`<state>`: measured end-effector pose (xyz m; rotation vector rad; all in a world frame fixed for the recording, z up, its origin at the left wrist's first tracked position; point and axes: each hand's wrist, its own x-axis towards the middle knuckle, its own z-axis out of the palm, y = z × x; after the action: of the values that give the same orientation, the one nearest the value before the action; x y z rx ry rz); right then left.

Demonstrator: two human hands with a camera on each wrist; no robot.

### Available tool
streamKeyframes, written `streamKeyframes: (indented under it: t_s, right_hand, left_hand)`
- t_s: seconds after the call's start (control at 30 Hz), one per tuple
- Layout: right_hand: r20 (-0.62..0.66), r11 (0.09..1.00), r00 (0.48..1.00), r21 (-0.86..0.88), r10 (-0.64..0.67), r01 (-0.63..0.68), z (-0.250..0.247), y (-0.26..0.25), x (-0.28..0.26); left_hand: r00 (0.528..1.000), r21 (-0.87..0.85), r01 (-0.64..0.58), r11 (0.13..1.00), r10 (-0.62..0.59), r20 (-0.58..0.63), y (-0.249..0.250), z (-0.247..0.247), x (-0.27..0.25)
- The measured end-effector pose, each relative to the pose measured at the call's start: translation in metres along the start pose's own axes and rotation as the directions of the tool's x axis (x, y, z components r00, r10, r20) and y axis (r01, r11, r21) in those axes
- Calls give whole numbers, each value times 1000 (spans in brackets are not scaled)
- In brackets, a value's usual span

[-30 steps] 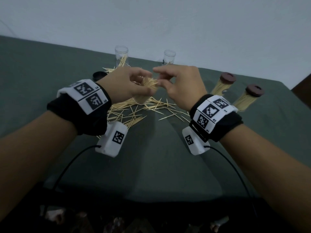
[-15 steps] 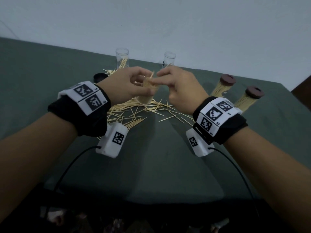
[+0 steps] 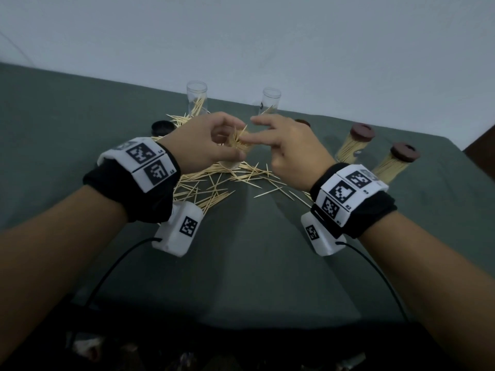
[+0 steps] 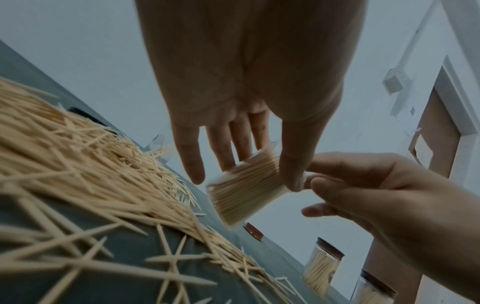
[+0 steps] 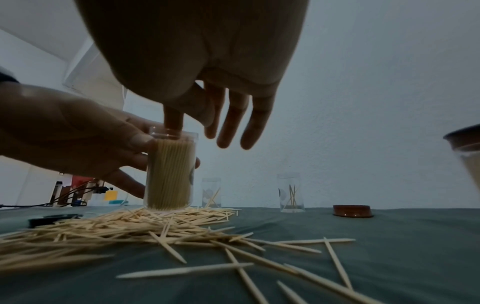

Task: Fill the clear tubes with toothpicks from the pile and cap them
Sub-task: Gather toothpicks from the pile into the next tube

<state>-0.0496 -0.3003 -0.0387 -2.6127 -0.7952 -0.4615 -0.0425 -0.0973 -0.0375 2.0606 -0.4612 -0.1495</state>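
Nearest the person, loose toothpicks point(image 3: 214, 188) lay scattered over the green-covered surface point(image 3: 254, 263), thickening into the pile point(image 5: 109, 224) just beyond. Above the pile's far edge, the left hand point(image 3: 206, 145) held a clear tube point(image 5: 170, 172) packed with toothpicks, thumb and fingers curled round its wall; the tube's base sat on or just above the pile. The right hand point(image 3: 292, 153) hovered at the tube's open mouth, its fingers spread and relaxed, the index fingertip point(image 5: 173, 121) dipping onto the toothpick tops. A brown cap point(image 5: 352, 210) lay on the surface behind the right hand, a dark cap point(image 3: 162, 127) to the left. Farther right stood two full, capped tubes point(image 3: 353, 145), close together. Farthest, by the wall, two open tubes point(image 3: 197, 101) each held a few toothpicks.
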Motion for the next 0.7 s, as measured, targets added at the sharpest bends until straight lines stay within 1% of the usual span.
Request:
streamKeyframes:
  t_s: [0.1, 0.13, 0.2, 0.3, 0.37, 0.47, 0.5, 0.57, 0.63, 0.7]
  right_hand:
    - [-87, 999, 996, 28, 35, -32, 0, 2, 2]
    - [-89, 999, 995, 23, 44, -42, 0, 2, 2]
    - [-36, 999, 998, 9, 52, -52, 1, 4, 2]
    - [64, 1000, 998, -7, -4, 4, 4, 3, -3]
    - [59, 1000, 998, 3, -14, 14, 5, 2, -4]
    - [-28, 998, 1000, 58, 8, -7, 0, 0, -2]
    - [-28, 998, 1000, 64, 12, -10, -2, 0, -1]
    - [18, 999, 999, 38, 28, -29, -3, 0, -1]
    - [49, 997, 996, 8, 73, -73, -2, -1, -1]
    - [38, 995, 995, 19, 96, -97, -2, -1, -2]
  left_hand:
    - [1000, 7, 9, 1000, -9, -14, -2, -1, 1]
    - [1000, 3, 13, 1000, -13, -15, -3, -1, 1]
    - [1000, 3, 10, 1000, -10, -11, -3, -1, 2]
    - [1000, -10, -3, 1000, 3, -4, -5, -1, 2]
    - [1000, -15, -4, 1000, 4, -2, -5, -1, 2]
    - [1000, 0, -17, 1000, 17, -16, -5, -2, 3]
    - [1000, 13, -24, 1000, 24, -17, -5, -3, 3]
    - [999, 40, -41, 998, 41, -5, -5, -2, 3]
    - [998, 55, -58, 997, 58, 8, -5, 0, 3]
    - [998, 59, -65, 996, 64, 5, -5, 0, 3]
